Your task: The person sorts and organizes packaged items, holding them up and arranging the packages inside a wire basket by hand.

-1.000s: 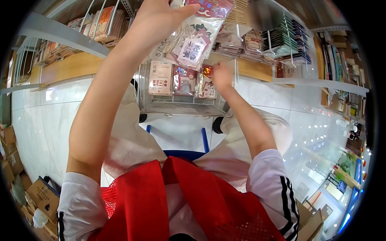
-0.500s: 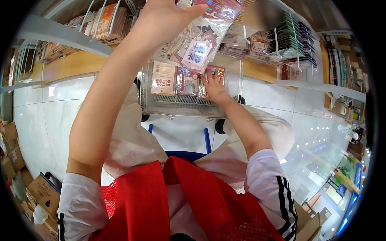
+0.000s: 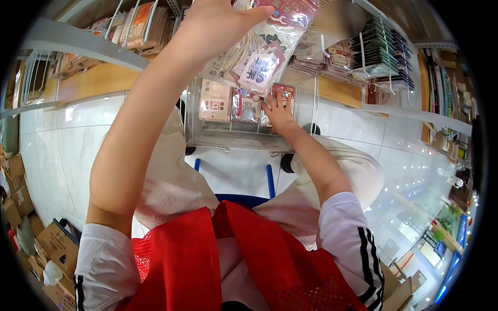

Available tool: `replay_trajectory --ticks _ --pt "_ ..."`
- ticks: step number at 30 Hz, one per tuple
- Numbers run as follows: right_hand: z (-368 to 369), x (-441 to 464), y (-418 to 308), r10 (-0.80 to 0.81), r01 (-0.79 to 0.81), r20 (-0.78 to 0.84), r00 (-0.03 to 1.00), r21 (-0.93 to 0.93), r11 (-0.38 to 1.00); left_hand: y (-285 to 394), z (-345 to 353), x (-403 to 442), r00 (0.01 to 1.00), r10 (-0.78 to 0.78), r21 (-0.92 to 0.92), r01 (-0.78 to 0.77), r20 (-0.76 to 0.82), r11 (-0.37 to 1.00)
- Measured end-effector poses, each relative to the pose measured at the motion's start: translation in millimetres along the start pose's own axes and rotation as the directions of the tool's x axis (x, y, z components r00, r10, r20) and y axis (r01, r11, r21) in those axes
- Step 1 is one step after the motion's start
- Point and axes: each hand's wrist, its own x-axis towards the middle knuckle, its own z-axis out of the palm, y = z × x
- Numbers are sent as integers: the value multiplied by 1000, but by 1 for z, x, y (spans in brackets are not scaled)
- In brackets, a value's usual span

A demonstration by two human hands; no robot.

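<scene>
The wire basket (image 3: 233,139) sat between the person's knees, with three groups of printed packs in it. Along its left edge lay the pale packs (image 3: 214,103), marked with small reddish print and bolder red blocks toward the bottom; the words were too small to read. Just beside them was the pink pack (image 3: 245,108), with a round, ring-like shape behind glossy wrapping. Toward the basket's right edge lay the red pack (image 3: 288,95), its shiny front carrying bright lettering, too tiny to make out.

The right hand (image 3: 280,115) rested on that red pack, fingers released and spread over it, covering much of its lower part.

The left hand (image 3: 220,19) was up at the clear packet (image 3: 284,39), which hung over the basket's far edge. Its thumb lay across the packet's dark pink header, where white and bluish lettering was only partly in view. The other fingers were out of sight, so how firmly they gripped could not be told. Inside the packet were pale cords and the pink-edged tag (image 3: 261,69), bearing large dark Chinese characters blurred by glare.

Beyond the basket's far right corner, the green packs (image 3: 374,49) stood in a rack. Orange-fronted booklets (image 3: 139,26) filled another, past its far left corner.
</scene>
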Motion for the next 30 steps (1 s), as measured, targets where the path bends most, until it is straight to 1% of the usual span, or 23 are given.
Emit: replay_trajectory --ticks 1,3,4,6,7,8,9,10,11,12,13,14,15,16,17,19,20,22,24,26,27,28,30 --pt "0 0 0 2 -2 10 1000 10 1000 -3 0 3 999 35 -63 -35 -1 997" --pt "-13 -8 1 -11 15 -55 998 68 998 -16 3 6 994 108 -193 -107 -6 975" --pt "-22 -13 2 -10 18 -89 996 95 995 -29 7 6 995 84 -242 -71 47 968" --pt "-37 -23 -1 59 -50 -103 993 90 995 -54 14 5 987 52 -332 2 152 943" --pt "-47 -28 -5 90 -80 -112 990 85 993 -58 15 6 985 52 -355 10 165 935" --pt "-71 -41 -7 97 -89 -24 995 240 967 -58 15 6 983 50 -377 21 177 926" --pt "-89 -49 1 57 -87 75 996 491 867 -58 16 5 981 45 -400 35 190 916" --pt "-105 -58 12 -9 -108 160 987 706 700 -57 17 3 975 52 -399 39 214 916" --pt "-125 -70 20 -95 -153 225 970 863 481 -56 19 1 976 61 -380 24 211 925" --pt "-161 -97 18 6 -223 224 975 968 118 -55 23 -2 976 68 -361 12 209 933" --pt "-174 -111 28 97 -84 81 992 996 29 -54 26 -5 975 77 -339 -2 207 941" --pt "-181 -125 38 197 68 -58 979 997 -47 -54 30 -8 975 161 -148 -138 154 979" --pt "-190 -135 41 327 202 -153 933 972 -121 -55 33 -11 960 253 57 -261 119 964" --pt "-199 -144 43 458 341 -229 859 923 -177 -56 36 -14 932 347 264 -363 106 894" --pt "-205 -150 45 468 419 -286 836 884 -208 -54 40 -17 923 365 310 -385 125 869" --pt "-203 -148 52 453 330 -272 849 942 -52 -51 46 -25 905 390 399 -426 173 812" --pt "-201 -147 53 442 327 -273 854 944 -49 -46 47 -28 924 318 394 -379 212 837" --pt "-197 -144 56 422 322 -278 863 946 -35 -55 55 -28 922 348 421 -388 170 820" --pt "-197 -141 68 482 367 -320 816 930 -3 -66 62 -23 912 386 446 -405 139 798" --pt "-200 -143 79 567 412 -349 746 911 19 -65 63 -22 949 229 255 -282 218 925" --pt "-199 -143 85 607 433 -340 718 901 -8 -62 63 -23 951 154 161 -202 269 966" --pt "-198 -142 93 646 455 -328 689 890 -32 -66 67 -23 942 107 24 -121 319 992" --pt "-199 -144 98 690 486 -306 656 870 -76 -65 74 -27 916 -28 -98 73 400 992"
